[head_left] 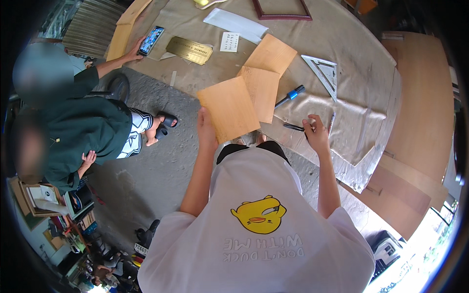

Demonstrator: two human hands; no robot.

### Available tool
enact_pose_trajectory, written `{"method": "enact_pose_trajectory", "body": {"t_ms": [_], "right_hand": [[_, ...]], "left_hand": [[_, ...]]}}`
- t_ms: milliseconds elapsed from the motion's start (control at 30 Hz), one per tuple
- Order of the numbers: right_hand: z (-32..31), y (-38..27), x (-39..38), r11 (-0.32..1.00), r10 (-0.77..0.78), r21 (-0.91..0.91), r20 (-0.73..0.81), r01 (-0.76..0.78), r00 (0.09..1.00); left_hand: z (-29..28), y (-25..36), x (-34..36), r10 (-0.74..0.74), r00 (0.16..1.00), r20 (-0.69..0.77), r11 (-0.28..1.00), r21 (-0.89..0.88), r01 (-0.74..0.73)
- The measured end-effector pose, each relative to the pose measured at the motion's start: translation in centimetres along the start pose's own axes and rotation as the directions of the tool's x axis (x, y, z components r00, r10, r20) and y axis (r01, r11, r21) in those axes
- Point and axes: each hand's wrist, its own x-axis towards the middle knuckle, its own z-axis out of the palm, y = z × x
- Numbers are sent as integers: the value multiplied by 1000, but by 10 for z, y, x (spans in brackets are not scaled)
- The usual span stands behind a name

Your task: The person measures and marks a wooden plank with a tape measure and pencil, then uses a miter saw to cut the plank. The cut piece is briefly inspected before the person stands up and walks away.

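My left hand (207,131) grips the near left edge of a square light-brown wooden board (228,110), holding it tilted in front of my body. Partly behind it, a second wooden board (265,90) and a third wooden board (271,52) overlap on the table. My right hand (318,134) is over the table's near edge, its fingers curled at the end of a slim black pen (293,126). Beside that hand is a thin pencil-like stick (332,123). A tool with a blue collar and black shaft (290,95) rests just beyond, right of the boards.
A cloth-covered table (364,63) carries a metal triangle square (323,73), a gold plaque (189,50), a white paper note (229,42), a white strip (237,25) and a dark red frame (282,10). At left, a person (83,127) holds a phone (151,41). Large wooden panels (415,107) stand right.
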Motion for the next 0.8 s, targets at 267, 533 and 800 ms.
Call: {"method": "enact_pose_trajectory", "body": {"t_ms": [267, 533, 800], "right_hand": [[23, 49, 26, 852, -218, -518, -225, 72, 950], [86, -35, 52, 879, -212, 440, 17, 183, 977], [122, -44, 78, 917, -320, 167, -238, 363, 917]], "left_hand": [[13, -26, 26, 64, 986, 152, 945, 307, -109], [54, -28, 57, -35, 985, 170, 933, 359, -29], [92, -59, 89, 211, 975, 73, 811, 543, -217]]}}
